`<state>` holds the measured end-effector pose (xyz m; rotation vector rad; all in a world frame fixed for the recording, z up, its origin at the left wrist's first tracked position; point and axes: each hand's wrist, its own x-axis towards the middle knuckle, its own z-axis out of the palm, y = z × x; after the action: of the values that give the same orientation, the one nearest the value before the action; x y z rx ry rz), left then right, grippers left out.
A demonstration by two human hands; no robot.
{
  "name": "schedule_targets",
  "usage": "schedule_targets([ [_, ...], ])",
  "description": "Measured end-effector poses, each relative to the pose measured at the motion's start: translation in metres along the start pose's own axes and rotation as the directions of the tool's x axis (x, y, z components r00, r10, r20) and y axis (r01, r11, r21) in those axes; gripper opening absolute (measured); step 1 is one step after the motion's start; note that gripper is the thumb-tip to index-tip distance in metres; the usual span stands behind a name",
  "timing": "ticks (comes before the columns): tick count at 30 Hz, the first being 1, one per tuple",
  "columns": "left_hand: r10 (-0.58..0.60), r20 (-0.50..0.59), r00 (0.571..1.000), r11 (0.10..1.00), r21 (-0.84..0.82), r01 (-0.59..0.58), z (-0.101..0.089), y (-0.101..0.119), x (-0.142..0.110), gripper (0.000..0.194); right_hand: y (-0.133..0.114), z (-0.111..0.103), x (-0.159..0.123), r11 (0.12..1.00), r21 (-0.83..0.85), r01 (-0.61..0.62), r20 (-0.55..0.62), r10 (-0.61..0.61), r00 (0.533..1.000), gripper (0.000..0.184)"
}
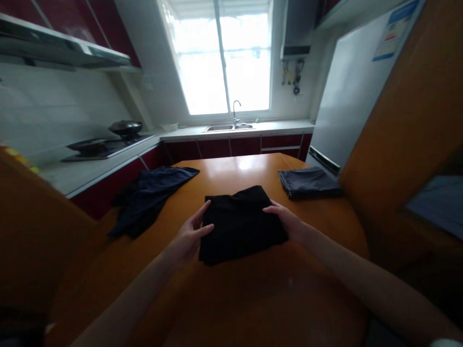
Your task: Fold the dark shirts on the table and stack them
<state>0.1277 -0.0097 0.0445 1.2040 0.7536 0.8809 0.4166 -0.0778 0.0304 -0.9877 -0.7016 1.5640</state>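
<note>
A folded black garment (240,226) lies in front of me, over the middle of the wooden table. My left hand (191,236) grips its left side, with the thumb and a finger on top and the other fingers partly hidden at the edge. On the opposite side, my right hand (285,219) holds the right edge, thumb on the upper face. The exact kind of garment cannot be made out. Farther right, a folded dark grey-blue cloth piece (309,183) rests on the tabletop. To the left lies a loose, crumpled navy garment (150,193), draped over the table's edge.
The round-edged wooden table (231,303) fills the foreground. Behind it run a counter with a sink (220,128) and a faucet under a window. Pans (125,127) stand on the stove at left. A white fridge (350,96) is at right.
</note>
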Motion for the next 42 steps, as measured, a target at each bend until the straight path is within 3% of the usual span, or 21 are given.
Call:
schedule_targets([
  [6,-0.003,0.206,0.979,0.995,-0.093,0.023,0.110,-0.004,0.124,0.088,-0.087,-0.109,-0.003,0.989,-0.060,0.139,-0.191,-0.148,0.970,0.037],
  [11,-0.013,0.278,0.960,0.987,-0.150,0.056,0.206,-0.013,0.218,0.088,-0.161,-0.191,0.002,0.993,-0.107,0.051,-0.411,-0.091,0.907,0.024],
  [14,-0.053,0.303,0.952,0.980,-0.168,0.108,0.244,-0.029,0.257,0.091,-0.188,-0.223,0.008,0.985,-0.172,-0.018,-0.494,-0.071,0.866,0.021],
  [16,-0.090,0.303,0.949,0.976,-0.162,0.144,0.259,-0.043,0.277,0.092,-0.195,-0.236,0.014,0.980,-0.198,-0.023,-0.515,-0.084,0.853,0.021],
  [19,-0.128,0.286,0.950,0.975,-0.140,0.173,0.265,-0.065,0.298,0.092,-0.193,-0.250,0.025,0.975,-0.219,-0.025,-0.521,-0.095,0.848,0.020],
  [23,-0.167,0.283,0.945,0.973,-0.107,0.204,0.256,-0.086,0.311,0.095,-0.182,-0.263,0.042,0.968,-0.248,-0.031,-0.516,-0.105,0.850,0.016],
  [33,-0.244,0.285,0.927,0.964,-0.035,0.265,0.244,-0.103,0.315,0.099,-0.170,-0.294,0.059,0.940,-0.339,-0.032,-0.518,-0.158,0.841,0.023],
  [38,-0.140,0.352,0.925,0.989,0.012,0.145,0.248,-0.104,0.316,0.103,-0.173,-0.293,0.065,0.922,-0.386,-0.025,-0.531,-0.200,0.824,0.024],
  [42,-0.084,0.326,0.942,0.990,0.137,0.041,0.250,-0.106,0.314,0.099,-0.174,-0.297,0.074,0.867,-0.497,-0.020,-0.576,-0.312,0.756,0.033],
])
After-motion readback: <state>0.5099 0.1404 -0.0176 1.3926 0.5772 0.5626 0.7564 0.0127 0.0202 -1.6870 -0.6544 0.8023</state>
